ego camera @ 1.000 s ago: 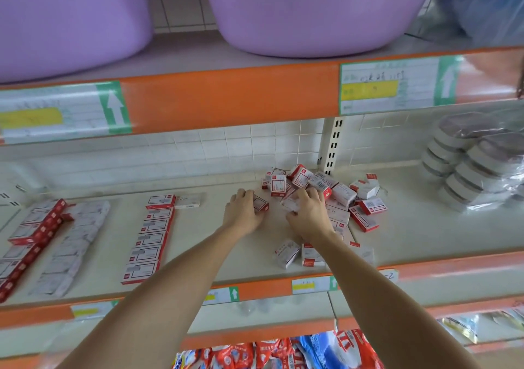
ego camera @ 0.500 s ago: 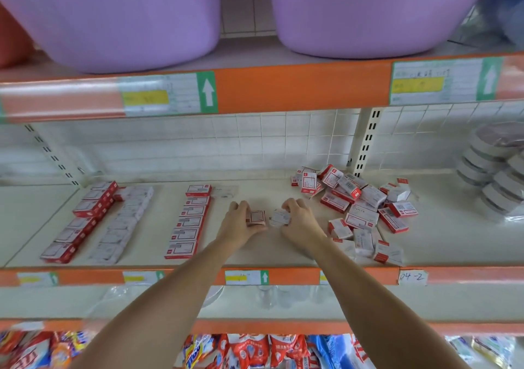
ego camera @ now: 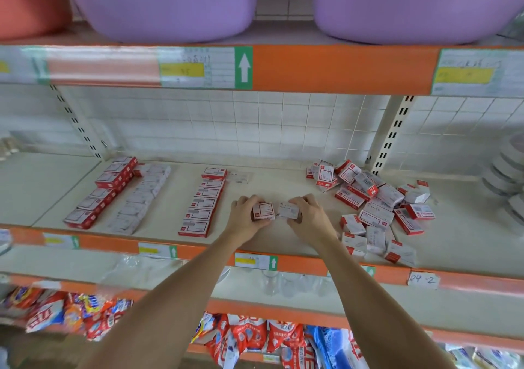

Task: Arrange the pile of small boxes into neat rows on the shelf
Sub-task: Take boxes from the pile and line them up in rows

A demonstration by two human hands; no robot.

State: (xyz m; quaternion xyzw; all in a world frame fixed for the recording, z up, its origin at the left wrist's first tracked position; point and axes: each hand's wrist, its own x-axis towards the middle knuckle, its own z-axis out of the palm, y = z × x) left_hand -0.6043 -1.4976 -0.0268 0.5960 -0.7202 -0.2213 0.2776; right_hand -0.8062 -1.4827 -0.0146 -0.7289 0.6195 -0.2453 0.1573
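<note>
My left hand (ego camera: 244, 217) grips a small red-and-white box (ego camera: 264, 211) just above the cream shelf (ego camera: 278, 175). Beside it, my right hand (ego camera: 309, 218) holds a second small box (ego camera: 288, 210), white face up. Both hands are at the shelf's middle front, between the rows and the pile. A loose pile of small boxes (ego camera: 374, 207) lies to the right. A neat row of boxes (ego camera: 203, 201) runs front to back just left of my hands. Two more rows, a red one (ego camera: 105, 190) and a white one (ego camera: 141, 198), lie further left.
Purple tubs (ego camera: 170, 2) sit on the shelf above, behind an orange rail (ego camera: 340, 67) with price labels. Stacked wrapped round items (ego camera: 507, 181) stand at the far right. Packets in red and blue bags (ego camera: 255, 337) fill the lowest shelf. A white tiled wall backs the shelf.
Both hands have left the pile, each with a box, and come leftwards to the shelf's middle front. The view has swung to the left, bringing the rows nearer the centre.
</note>
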